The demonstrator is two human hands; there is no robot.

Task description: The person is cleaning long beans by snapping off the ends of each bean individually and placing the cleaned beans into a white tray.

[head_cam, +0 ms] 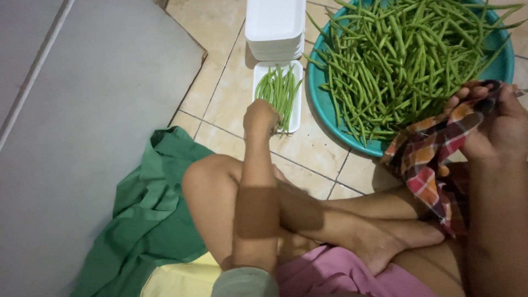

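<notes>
Sitting on the floor (324, 148), my left hand (260, 117), fingers closed, rests on a few beans (279, 91) in the near tray (297, 93), my right hand (498, 124) pinches a plaid cloth (434, 154), and most beans still fill the far basin (503, 63).

Head view: both forearms bare, no watch, rings or bands seen. Left hand (260, 117) bare; sleeve on that arm is grey-green, short, cuff w/ rounded hem at the bottom edge. Right hand (498, 129) bare too, forearm uncovered to the frame edge, so sleeve not seen. Legs bare from the knee down, feet bare. Pink cloth over the lap, prob. shorts or a skirt, hard to tell. Pale yellow fabric beside it, left.
</notes>
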